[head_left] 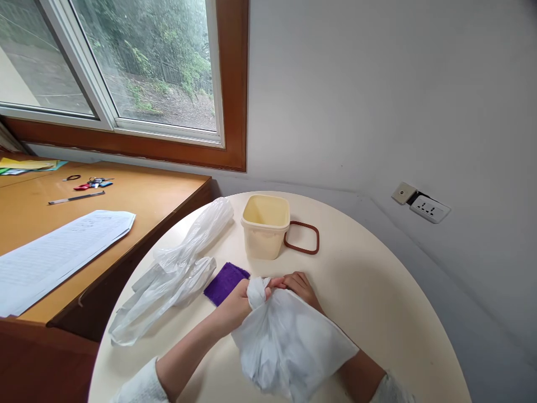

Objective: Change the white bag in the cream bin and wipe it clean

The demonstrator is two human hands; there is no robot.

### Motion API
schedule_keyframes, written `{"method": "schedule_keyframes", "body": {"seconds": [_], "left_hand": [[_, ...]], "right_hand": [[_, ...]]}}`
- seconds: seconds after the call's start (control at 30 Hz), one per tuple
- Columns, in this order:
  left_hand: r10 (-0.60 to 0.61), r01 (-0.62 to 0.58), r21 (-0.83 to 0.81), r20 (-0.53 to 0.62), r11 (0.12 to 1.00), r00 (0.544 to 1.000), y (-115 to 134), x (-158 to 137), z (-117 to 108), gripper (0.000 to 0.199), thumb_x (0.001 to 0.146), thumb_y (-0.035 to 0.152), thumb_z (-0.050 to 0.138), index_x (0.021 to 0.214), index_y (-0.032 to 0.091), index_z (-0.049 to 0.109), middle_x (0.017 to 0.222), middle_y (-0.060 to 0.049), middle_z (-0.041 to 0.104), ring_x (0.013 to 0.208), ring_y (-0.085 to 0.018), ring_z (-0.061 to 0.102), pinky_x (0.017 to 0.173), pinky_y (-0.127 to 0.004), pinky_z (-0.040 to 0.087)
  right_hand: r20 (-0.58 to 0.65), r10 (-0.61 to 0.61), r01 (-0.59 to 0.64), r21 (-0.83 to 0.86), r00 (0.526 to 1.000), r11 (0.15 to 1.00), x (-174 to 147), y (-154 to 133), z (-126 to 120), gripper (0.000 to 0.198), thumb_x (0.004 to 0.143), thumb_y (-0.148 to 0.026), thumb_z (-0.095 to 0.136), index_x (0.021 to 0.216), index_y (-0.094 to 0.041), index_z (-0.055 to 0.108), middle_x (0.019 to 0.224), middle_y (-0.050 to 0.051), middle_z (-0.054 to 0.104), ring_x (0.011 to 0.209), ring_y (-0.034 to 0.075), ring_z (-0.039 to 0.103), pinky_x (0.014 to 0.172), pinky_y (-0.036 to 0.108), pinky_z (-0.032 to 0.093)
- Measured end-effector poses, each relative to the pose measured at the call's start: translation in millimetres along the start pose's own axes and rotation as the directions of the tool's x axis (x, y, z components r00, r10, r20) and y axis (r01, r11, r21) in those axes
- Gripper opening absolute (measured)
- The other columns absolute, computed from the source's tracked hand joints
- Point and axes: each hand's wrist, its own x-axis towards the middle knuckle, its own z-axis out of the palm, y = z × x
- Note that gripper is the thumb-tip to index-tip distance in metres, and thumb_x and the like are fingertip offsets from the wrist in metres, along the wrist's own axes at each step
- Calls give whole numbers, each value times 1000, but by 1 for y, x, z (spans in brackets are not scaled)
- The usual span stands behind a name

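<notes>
A single view is given, taken from a camera worn on the head, aimed forward and down across the round surface (377, 291). The hands are seen close below the lens at the lower edge, while the wall and window (138, 67) are caught farther off, tilted. No second view is supplied

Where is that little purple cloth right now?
The purple cloth lies flat on the round table, just left of the left hand, between the empty plastic bags and the cream container.
</notes>
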Motion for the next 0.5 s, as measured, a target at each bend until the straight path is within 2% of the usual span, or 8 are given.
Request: {"method": "schedule_keyframes", "body": {"seconds": [0.1, 0.17, 0.23, 0.3, 0.37, 0.43, 0.5], "left_hand": [[-28, 28, 74, 6, 997, 1000, 2, -1, 1, 26, 76, 35, 62, 87, 13, 69, 78, -5, 66, 79, -20, 57, 73, -27, 42], [-69, 67, 104, 15, 992, 997, 1, -2, 1, 23, 77, 34, 60, 81, 13, 68, 72, -3, 63, 71, -17, 54, 66, -25, 41], [-102, 100, 132, 8, 986, 995, -1, -1, 2, 24, 77, 35, 59, 71, 12, 65, 65, -2, 59, 61, -14, 50, 59, -23, 38], [-121, 122, 164, -19, 979, 992, -2, -1, 2, 27, 74, 36, 62, 62, 12, 59, 60, 0, 53, 56, -11, 44, 53, -22, 34], [-128, 130, 178, -20, 975, 992, -4, 0, 2, 28, 72, 36, 64, 59, 12, 56, 59, 2, 49, 56, -10, 41, 52, -22, 32], [-132, 128, 173, 11, 976, 991, -4, 0, 2, 28, 72, 37, 63, 61, 12, 55, 60, 2, 48, 58, -11, 41, 53, -22, 31], [-133, 124, 174, 40, 977, 990, -4, -1, 3, 30, 74, 39, 61, 63, 13, 55, 62, 2, 46, 59, -11, 40, 54, -22, 31]], "right_hand": [[122, 60, -73, 101, 991, 992, -2, 4, -2, 14, 81, -25, 48, 71, -22, 57, 64, 0, 57, 65, 16, 51, 68, 32, 41], [171, 169, -198, 165, 971, 966, -1, 4, -5, 17, 76, -30, 54, 61, -23, 51, 56, -1, 49, 57, 15, 45, 59, 31, 39], [256, 341, -411, 309, 905, 858, 2, 3, -10, 27, 70, -33, 60, 53, -23, 42, 54, -2, 41, 53, 14, 39, 52, 29, 35], [369, 445, -575, 436, 816, 692, 9, 1, -17, 31, 66, -33, 63, 52, -22, 37, 55, -2, 38, 55, 13, 36, 49, 27, 31], [444, 434, -618, 483, 784, 620, 16, 1, -26, 29, 62, -31, 64, 54, -21, 38, 57, -3, 38, 55, 12, 36, 50, 26, 28], [501, 399, -630, 480, 768, 610, 22, 0, -36, 22, 59, -28, 64, 57, -20, 44, 58, -4, 40, 55, 10, 36, 51, 25, 28], [579, 367, -669, 483, 728, 565, 25, -1, -46, 17, 58, -26, 65, 64, -19, 51, 60, -5, 43, 56, 9, 38, 52, 23, 30]]}}
